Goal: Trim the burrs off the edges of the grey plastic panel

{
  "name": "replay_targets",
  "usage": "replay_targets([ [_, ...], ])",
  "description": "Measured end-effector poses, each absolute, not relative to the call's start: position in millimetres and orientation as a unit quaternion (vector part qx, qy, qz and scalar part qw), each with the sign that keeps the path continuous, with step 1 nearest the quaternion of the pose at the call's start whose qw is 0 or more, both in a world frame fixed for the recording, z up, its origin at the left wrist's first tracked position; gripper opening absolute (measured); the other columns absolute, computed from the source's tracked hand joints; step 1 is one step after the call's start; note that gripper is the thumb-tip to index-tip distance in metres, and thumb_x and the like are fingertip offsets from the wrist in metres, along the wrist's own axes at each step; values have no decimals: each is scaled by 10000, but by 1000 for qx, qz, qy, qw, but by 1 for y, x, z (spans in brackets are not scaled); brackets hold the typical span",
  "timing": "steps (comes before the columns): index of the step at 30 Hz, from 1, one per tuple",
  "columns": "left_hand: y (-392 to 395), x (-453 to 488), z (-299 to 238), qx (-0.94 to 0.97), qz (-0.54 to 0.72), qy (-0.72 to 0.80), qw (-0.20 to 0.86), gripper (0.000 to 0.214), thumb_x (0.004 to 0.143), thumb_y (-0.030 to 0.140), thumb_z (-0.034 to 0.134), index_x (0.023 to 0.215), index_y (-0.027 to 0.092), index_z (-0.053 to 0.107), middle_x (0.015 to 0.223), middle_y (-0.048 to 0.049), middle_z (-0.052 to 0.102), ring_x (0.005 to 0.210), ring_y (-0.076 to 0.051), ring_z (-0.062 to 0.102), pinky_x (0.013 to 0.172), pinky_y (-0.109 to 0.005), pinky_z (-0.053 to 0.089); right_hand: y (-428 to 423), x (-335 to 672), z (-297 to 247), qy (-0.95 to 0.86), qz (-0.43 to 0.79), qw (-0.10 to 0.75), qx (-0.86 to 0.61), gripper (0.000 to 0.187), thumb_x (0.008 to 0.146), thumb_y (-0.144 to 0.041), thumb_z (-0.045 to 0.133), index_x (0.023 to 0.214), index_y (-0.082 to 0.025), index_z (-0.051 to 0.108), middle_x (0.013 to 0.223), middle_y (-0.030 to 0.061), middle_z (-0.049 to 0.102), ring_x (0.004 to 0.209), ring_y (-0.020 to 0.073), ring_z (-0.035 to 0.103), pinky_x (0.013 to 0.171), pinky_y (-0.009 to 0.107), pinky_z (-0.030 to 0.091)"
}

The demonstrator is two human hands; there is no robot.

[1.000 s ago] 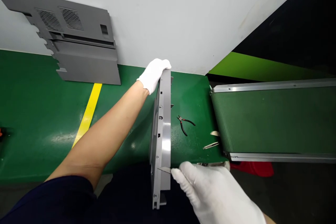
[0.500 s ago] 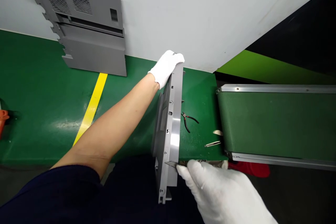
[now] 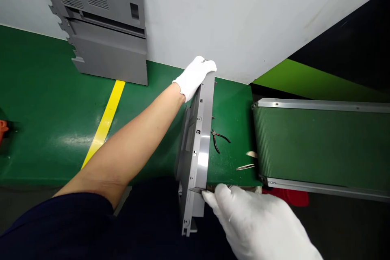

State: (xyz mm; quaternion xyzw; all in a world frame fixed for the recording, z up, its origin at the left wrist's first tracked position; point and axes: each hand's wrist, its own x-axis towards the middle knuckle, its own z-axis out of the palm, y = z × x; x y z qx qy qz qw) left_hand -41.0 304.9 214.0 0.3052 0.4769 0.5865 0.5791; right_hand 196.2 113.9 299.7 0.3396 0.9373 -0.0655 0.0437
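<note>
A factory assembly line: a green bench (image 3: pixel 45 130) with a yellow stripe (image 3: pixel 105 124), a conveyor belt (image 3: pixel 319 146), pliers (image 3: pixel 219 140) and moulded grey plastic panels (image 3: pixel 103 36).

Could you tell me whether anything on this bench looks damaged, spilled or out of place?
Nothing stands out. The left hand steadies the grey panel on edge while the right hand works a thin blade along it; pliers and tweezers lie loose.
</note>
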Motion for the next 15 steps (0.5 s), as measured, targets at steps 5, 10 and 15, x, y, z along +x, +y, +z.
replay_targets([
  [5, 306, -39, 213, 303, 586, 492, 569, 235, 836, 250, 663, 910, 234, 441, 716, 16, 489, 608, -170, 590, 620, -341, 452, 114, 208, 300, 926, -149, 57, 341, 336, 1015, -442, 520, 737, -260, 565, 534, 0, 548, 458, 155, 488, 465, 313, 213],
  [10, 304, -38, 215, 304, 580, 486, 579, 223, 846, 258, 642, 913, 240, 429, 697, 12, 498, 609, -193, 606, 604, -351, 459, 115, 215, 303, 921, -212, 76, 317, 263, 975, -472, 541, 807, -276, 588, 559, 4, 565, 441, 169, 471, 448, 313, 247],
  [15, 304, -38, 216, 307, 584, 483, 576, 255, 826, 239, 661, 890, 238, 415, 698, 18, 480, 586, -170, 584, 595, -339, 439, 114, 216, 303, 920, -209, 110, 312, 243, 980, -448, 517, 811, -280, 562, 557, 6, 569, 418, 182, 472, 420, 328, 233],
])
